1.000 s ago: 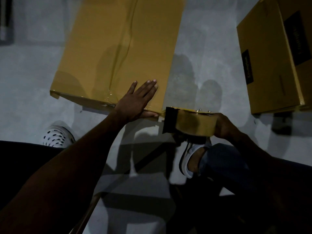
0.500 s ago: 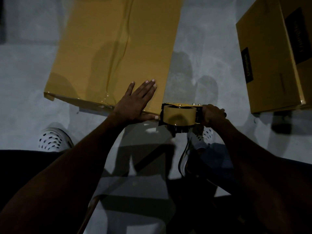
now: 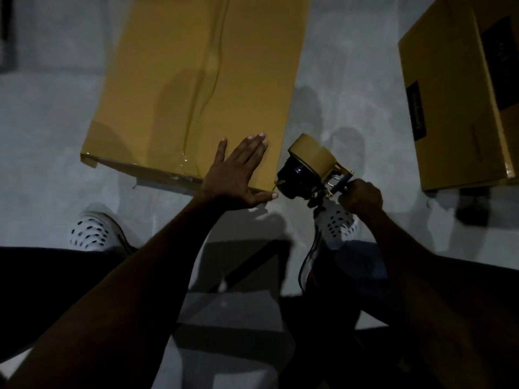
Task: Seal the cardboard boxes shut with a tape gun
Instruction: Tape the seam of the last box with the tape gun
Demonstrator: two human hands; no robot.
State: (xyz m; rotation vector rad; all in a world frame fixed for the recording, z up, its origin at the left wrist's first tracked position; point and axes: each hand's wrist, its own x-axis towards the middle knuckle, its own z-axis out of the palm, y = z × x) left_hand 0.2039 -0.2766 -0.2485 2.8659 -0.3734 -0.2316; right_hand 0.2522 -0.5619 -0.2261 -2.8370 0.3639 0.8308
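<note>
Box in hand: a large cardboard box [image 3: 196, 88] lies flat on the grey floor [image 3: 47, 130], in front of the person's white shoes [image 3: 92, 234].
Centre seam: a glossy strip of tape [image 3: 206, 71] runs down the top and over the near edge — this seam looks done.
Left hand [image 3: 236, 175]: fingers straight and spread, palm pressing the box's near right corner flat, thumb along the edge.
Right hand [image 3: 361, 196]: curled round the handle of the tape gun [image 3: 310, 172], which sits just off the near right corner, roll tilted up.
Step judged: the gun seems poised to start a strip at that corner or along the near edge; nothing is laid there yet.
Second box [image 3: 449, 102]: well apart at the right — whether it is sealed I cannot tell.
Left to do: probably edge strips, then the other box.
</note>
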